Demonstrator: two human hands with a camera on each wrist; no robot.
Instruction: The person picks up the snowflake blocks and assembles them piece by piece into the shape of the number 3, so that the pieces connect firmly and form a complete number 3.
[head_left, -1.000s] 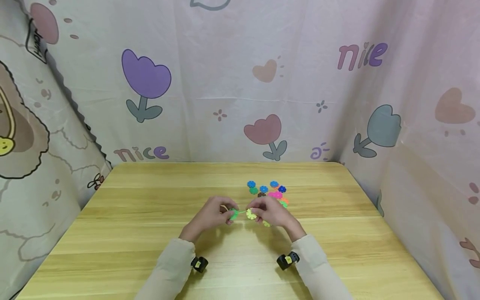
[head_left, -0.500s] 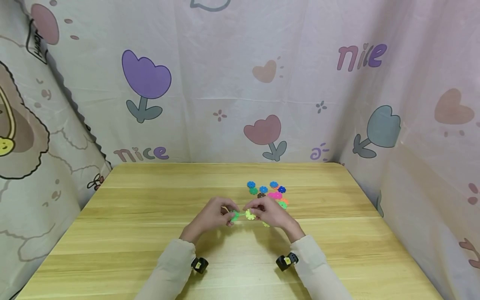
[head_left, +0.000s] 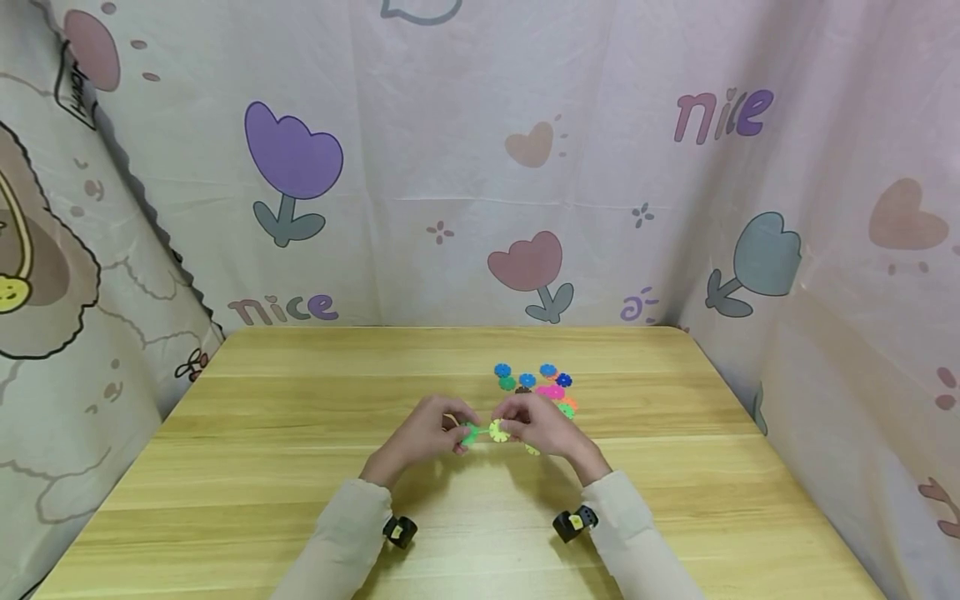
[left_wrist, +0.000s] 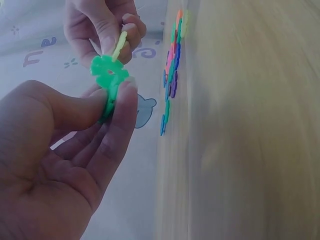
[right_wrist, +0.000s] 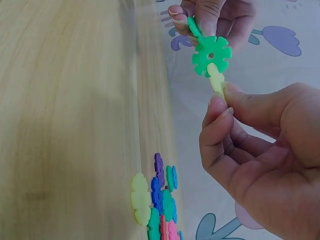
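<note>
In the head view my left hand and right hand meet above the table. Thumb and fingers of the left hand pinch a green notched snowflake disc. Joined to it at an angle is another green snowflake disc, its flat face and centre hole showing in the right wrist view. My right hand pinches a yellow snowflake disc between thumb and fingertips. This yellow disc stands edge-on against the rim of the outer green one; how deep the notches interlock cannot be told.
Loose snowflake discs in blue, green, pink, orange and brown lie beyond the right hand, such as a pink disc and a blue disc. A loose yellow disc lies nearer. The wooden table ends at a printed cloth.
The yellow disc in my right hand has shifted slightly left, closer to the green discs. My left hand has barely moved, and both hands keep their grip.
</note>
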